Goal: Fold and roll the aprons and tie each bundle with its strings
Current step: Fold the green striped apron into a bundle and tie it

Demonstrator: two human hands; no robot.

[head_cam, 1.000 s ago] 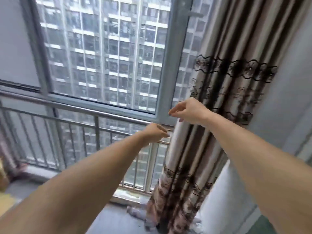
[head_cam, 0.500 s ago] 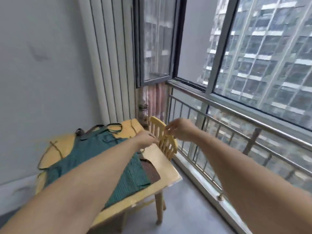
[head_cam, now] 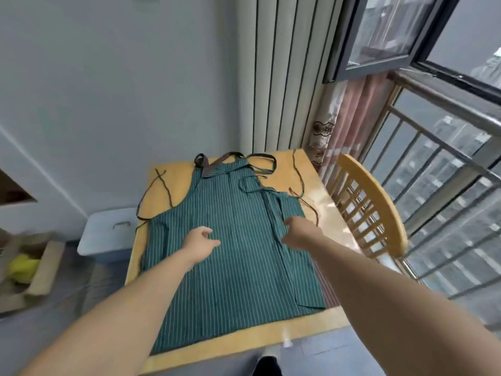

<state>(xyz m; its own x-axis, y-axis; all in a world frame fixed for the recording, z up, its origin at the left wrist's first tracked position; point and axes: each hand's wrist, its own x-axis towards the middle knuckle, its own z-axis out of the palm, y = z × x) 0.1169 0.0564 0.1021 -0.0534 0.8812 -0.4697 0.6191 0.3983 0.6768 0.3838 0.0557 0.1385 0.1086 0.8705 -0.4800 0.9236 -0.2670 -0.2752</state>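
1. Lying spread flat in the middle of the frame, a green striped apron [head_cam: 233, 256] covers most of a yellow wooden table [head_cam: 244, 346], bib end toward the wall; its right side is folded over, or a second apron lies there, I cannot tell which
2. Dark strings [head_cam: 160, 191] trail loose over the bare tabletop at the upper left and upper right of the apron, and a neck strap [head_cam: 260, 158] loops at the far edge
3. The left hand [head_cam: 199, 241] hovers over the centre of the cloth, fingers loosely curled and apart, holding nothing
4. The right hand [head_cam: 299, 232] is at the folded right edge, fingers curled down; whether they pinch the fabric I cannot tell
5. At lower left a cardboard box [head_cam: 40, 270] holds something yellow [head_cam: 21, 267], blurred; beside it stands a white lidded bin [head_cam: 108, 229], contents hidden
6. A yellow slatted chair [head_cam: 371, 207] stands right of the table, against a metal railing [head_cam: 444, 164]
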